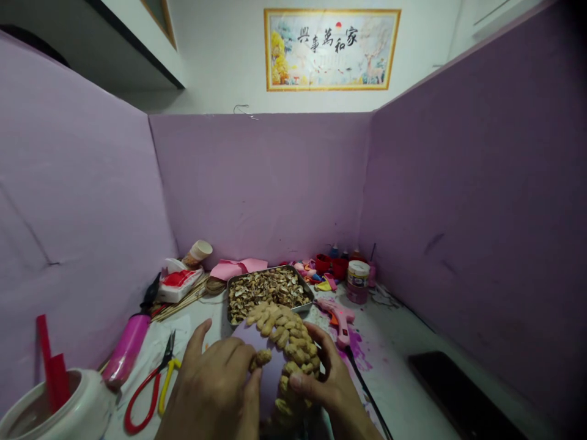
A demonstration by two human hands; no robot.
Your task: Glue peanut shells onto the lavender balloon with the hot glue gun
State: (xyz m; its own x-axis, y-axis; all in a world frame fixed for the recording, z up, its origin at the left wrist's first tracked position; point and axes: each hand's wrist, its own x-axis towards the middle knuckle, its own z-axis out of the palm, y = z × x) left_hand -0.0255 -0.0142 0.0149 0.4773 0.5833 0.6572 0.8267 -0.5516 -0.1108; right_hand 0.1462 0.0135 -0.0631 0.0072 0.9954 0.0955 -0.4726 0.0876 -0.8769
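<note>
STEP (judged): peanut placement | LEFT HAND (213,379): grip closed, pinching loose peanut (262,357) | RIGHT HAND (334,382): grip part-closed, holding lilac form (273,377) | FORM: between hands, before tray (306,307) | NEXT MOVE (judged) CALLS FOR: seating peanut beside attached rows (300,349)

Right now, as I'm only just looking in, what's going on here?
A person's left hand pinches a peanut against, or just over, the bare side of a rounded purple form. The right hand holds the form at its other side, where rows of peanuts cover it. Behind sits a metal tray of shell pieces, with a pink glue gun lying to its right.
</note>
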